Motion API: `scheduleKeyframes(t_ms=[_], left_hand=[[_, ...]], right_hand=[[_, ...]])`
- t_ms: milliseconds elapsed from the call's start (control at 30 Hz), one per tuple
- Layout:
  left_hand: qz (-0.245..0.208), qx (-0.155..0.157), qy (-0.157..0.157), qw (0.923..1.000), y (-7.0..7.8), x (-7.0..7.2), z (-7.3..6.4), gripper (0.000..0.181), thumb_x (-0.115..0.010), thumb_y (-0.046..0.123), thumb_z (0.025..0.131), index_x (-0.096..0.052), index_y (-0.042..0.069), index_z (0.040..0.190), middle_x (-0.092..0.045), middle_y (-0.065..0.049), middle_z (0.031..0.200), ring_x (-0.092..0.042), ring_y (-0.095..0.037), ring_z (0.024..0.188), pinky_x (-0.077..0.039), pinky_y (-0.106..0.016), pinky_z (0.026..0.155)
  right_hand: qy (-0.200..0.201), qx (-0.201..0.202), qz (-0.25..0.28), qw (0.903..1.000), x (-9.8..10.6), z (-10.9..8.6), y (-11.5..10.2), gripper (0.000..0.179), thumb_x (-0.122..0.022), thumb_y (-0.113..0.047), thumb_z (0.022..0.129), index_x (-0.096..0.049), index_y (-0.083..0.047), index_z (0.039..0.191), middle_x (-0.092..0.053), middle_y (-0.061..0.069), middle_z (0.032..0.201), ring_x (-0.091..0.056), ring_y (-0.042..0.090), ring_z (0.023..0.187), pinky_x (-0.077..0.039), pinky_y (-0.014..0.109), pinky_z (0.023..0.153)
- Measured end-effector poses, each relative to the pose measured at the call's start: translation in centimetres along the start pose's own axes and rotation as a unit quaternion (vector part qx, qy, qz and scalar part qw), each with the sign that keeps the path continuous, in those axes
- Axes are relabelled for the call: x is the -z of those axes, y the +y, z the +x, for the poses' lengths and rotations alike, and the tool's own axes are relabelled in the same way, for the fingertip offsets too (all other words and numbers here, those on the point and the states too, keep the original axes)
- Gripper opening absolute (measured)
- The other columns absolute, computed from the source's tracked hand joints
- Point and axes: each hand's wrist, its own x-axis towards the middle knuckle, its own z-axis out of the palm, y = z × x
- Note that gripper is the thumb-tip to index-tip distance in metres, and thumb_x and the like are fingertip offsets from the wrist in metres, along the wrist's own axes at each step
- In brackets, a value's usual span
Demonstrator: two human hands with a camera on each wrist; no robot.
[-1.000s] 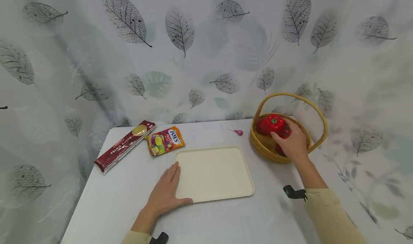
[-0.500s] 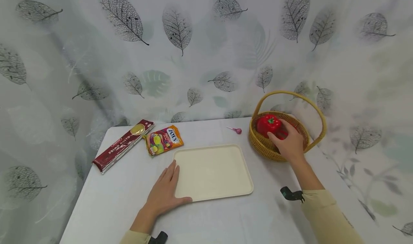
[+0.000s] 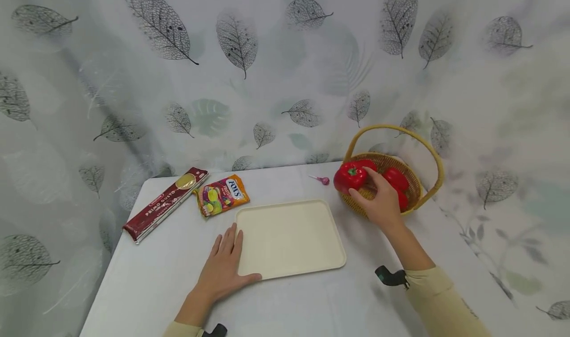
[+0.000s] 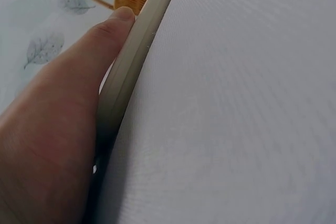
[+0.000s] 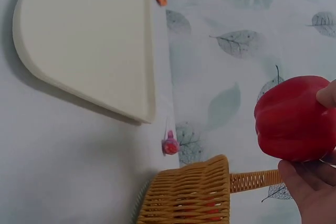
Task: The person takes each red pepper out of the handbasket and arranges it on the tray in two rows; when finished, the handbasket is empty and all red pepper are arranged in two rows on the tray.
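Head: right hand (image 3: pixel 382 199) pinches the red pepper (image 3: pixel 349 179), now over the left rim of the basket (image 3: pixel 355 207); half a second ago it sat inside, so pickup looks done. Other red peppers (image 3: pixel 396 178) remain. Left hand (image 3: pixel 222 270), fingers straight, at tray (image 3: pixel 289 238); candy bag (image 3: pixel 221 195) beyond. Left wrist: thumb at tray edge. Right wrist: pepper raised, handle (image 5: pixel 255 181) seemingly no obstacle; lollipop (image 5: pixel 170 145) between tray and basket.

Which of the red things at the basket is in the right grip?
The leftmost bell pepper in the head view: the right grip pinches it, whereas the other red things lie inside the basket.
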Motion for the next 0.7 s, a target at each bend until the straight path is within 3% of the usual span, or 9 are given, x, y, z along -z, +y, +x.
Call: scheduleKeyframes(t_ms=[300, 700], left_hand=[[-0.024, -0.003, 0.010, 0.9997, 0.2, 0.4, -0.2, 0.136, -0.059, 0.096, 0.081, -0.032, -0.006, 0.167, -0.016, -0.024, 0.178, -0.020, -0.039, 0.163, -0.014, -0.057, 0.132], [-0.019, -0.009, 0.020, 0.9996, 0.1, 0.2, -0.1, 0.135, -0.057, 0.096, 0.081, -0.032, -0.005, 0.167, -0.018, -0.024, 0.177, -0.021, -0.038, 0.163, -0.014, -0.057, 0.132]], right_hand=[[-0.023, 0.010, 0.023, 0.9994, -2.1, -0.1, -1.0, 0.078, -0.092, -0.017, 0.087, -0.055, -0.005, 0.155, -0.065, 0.018, 0.147, -0.063, 0.040, 0.131, -0.059, 0.063, 0.099], [-0.064, 0.062, 0.076, 0.9931, -4.6, 0.6, -3.4, 0.078, -0.093, -0.016, 0.087, -0.057, -0.005, 0.155, -0.067, 0.016, 0.146, -0.068, 0.035, 0.127, -0.059, 0.057, 0.100]])
